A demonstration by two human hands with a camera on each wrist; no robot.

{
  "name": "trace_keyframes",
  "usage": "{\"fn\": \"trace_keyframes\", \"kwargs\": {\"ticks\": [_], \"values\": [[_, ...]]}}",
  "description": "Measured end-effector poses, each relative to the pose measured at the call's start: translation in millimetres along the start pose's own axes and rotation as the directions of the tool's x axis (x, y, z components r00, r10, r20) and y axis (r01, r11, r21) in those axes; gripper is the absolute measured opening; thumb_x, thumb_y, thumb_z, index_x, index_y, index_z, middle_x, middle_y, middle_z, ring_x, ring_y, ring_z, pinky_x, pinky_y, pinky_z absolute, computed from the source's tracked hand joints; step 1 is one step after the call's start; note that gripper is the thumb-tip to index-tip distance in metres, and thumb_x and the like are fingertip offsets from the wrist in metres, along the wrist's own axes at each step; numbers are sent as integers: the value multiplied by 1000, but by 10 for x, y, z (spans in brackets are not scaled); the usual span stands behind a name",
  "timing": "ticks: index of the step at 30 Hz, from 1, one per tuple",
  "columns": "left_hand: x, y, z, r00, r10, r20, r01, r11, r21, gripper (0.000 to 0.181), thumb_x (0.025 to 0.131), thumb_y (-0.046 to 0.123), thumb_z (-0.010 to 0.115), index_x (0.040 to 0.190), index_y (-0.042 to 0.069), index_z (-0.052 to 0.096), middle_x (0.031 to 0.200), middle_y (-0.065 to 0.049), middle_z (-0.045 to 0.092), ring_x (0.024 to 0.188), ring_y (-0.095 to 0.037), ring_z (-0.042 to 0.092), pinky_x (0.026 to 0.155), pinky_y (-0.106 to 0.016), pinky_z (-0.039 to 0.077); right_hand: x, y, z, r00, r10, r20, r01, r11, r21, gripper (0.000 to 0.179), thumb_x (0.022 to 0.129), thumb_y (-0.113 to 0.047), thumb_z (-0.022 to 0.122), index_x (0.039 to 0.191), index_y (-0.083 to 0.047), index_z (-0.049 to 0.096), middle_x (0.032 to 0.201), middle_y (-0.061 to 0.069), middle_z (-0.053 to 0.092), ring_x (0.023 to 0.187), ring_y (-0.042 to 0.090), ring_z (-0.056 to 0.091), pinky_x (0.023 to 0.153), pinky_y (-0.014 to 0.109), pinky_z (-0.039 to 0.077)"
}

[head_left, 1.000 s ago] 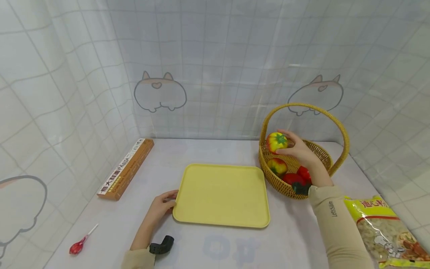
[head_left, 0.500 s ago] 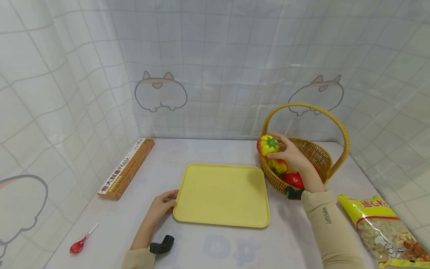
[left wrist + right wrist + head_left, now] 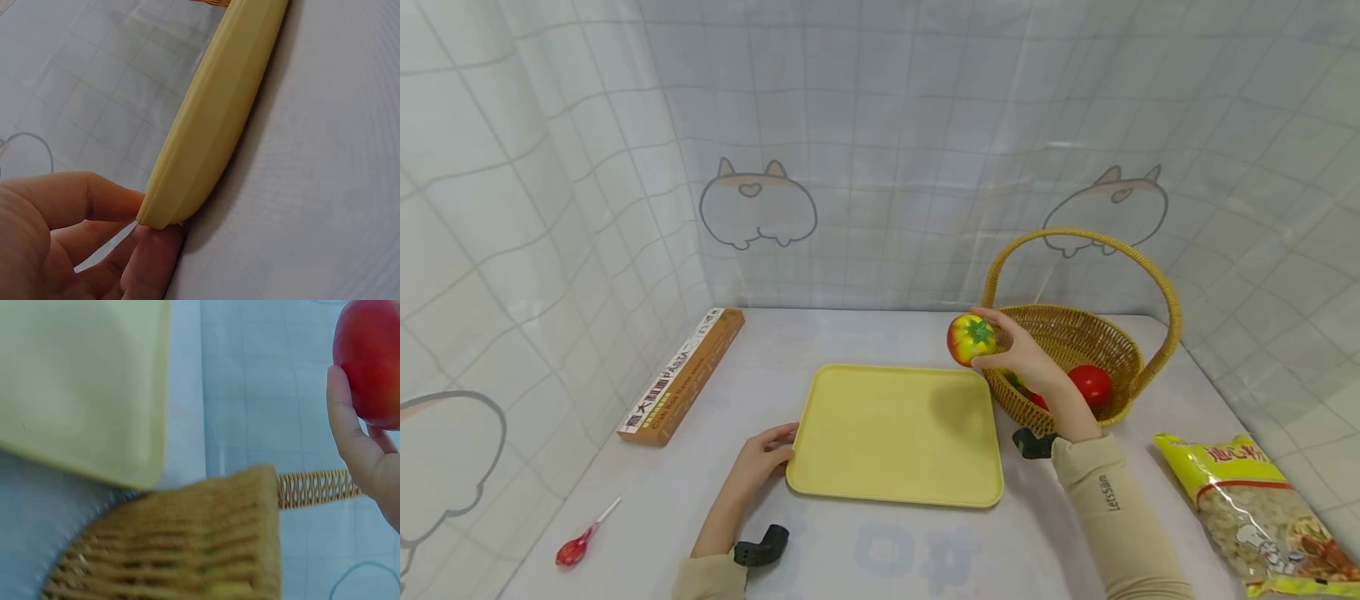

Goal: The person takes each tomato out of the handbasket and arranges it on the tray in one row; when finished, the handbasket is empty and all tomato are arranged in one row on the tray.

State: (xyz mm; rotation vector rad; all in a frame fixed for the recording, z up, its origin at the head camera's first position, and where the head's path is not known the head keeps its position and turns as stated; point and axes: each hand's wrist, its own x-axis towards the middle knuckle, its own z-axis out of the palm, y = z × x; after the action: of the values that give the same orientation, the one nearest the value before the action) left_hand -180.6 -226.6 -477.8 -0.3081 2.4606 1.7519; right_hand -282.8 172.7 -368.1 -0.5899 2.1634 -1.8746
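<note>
A round red-and-yellow fruit (image 3: 964,340) with a green leafy top is held by my right hand (image 3: 1028,358), thumb and fingers around its side. In the right wrist view, this fruit (image 3: 373,365) shows its red side. It hangs just left of the wicker basket (image 3: 1116,333), near the back right corner of a yellow tray (image 3: 895,437). My left hand (image 3: 763,457) pinches the tray's left edge. From the left wrist, the tray (image 3: 209,125) appears side-on, its corner between thumb and fingers.
Inside the basket sits a red round fruit (image 3: 1090,386); others are partly hidden behind my right forearm. A bag of pasta (image 3: 1262,517) lies at right, a pasta box (image 3: 681,379) at back left. A red lollipop (image 3: 576,548) is at front left.
My right hand has carried the red-and-yellow fruit leftward out of the basket, past its rim toward the tray. The left hand and tray have stayed put.
</note>
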Motion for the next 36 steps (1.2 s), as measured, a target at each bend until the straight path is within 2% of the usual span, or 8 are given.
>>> {"fn": "trace_keyframes", "kwargs": {"ticks": [7, 13, 17, 20, 29, 36], "values": [[-5, 1, -8, 1000, 14, 14, -14, 1000, 6, 48, 80, -1, 54, 128, -2, 51, 116, -19, 54, 81, -18, 58, 65, -28, 52, 61, 88, 209, 998, -8, 55, 4, 997, 77, 75, 76, 3, 68, 141, -14, 35, 138, 12, 33, 105, 26, 48, 81, 29, 49], [-14, 14, -11, 1000, 20, 22, -20, 1000, 9, 48, 80, -1, 54, 128, -2, 52, 115, -18, 54, 79, -17, 58, 64, -28, 52, 114, 137, 411, 998, -8, 66, 4, 999, 52, 75, 75, 0, 69, 140, -15, 37, 143, 9, 29, 110, 31, 44, 82, 33, 47], [-6, 2, -12, 999, 26, 20, -27, 999, 28, 49, 79, -2, 54, 127, -1, 52, 115, -18, 54, 78, -16, 58, 63, -27, 52, 142, 148, 555, 996, 2, 91, -9, 997, 71, 74, 76, -1, 69, 140, -16, 37, 143, 11, 27, 112, 33, 41, 83, 34, 47], [-3, -5, -15, 999, 30, 20, -31, 999, 34, 49, 78, -2, 54, 127, -1, 53, 115, -19, 54, 78, -16, 58, 63, -27, 52, 168, 161, 668, 994, 8, 108, -19, 995, 96, 73, 76, 1, 68, 140, -15, 37, 142, 11, 27, 111, 32, 42, 83, 34, 47], [-2, 7, -26, 999, 32, 24, -33, 999, 35, 49, 77, -1, 54, 126, -1, 53, 115, -18, 55, 80, -18, 59, 65, -28, 53, 265, 242, 973, 991, 10, 136, -21, 997, 74, 73, 74, 1, 71, 138, -15, 41, 141, 10, 33, 109, 31, 43, 79, 32, 47], [0, -9, -22, 999, 31, 16, -32, 999, 42, 49, 77, -1, 56, 126, -1, 54, 113, -17, 56, 78, -18, 59, 64, -28, 52, 203, 36, 1120, 985, 15, 173, -24, 999, 46, 71, 75, 5, 67, 139, -7, 38, 141, 14, 35, 114, 32, 38, 84, 33, 43]]}}
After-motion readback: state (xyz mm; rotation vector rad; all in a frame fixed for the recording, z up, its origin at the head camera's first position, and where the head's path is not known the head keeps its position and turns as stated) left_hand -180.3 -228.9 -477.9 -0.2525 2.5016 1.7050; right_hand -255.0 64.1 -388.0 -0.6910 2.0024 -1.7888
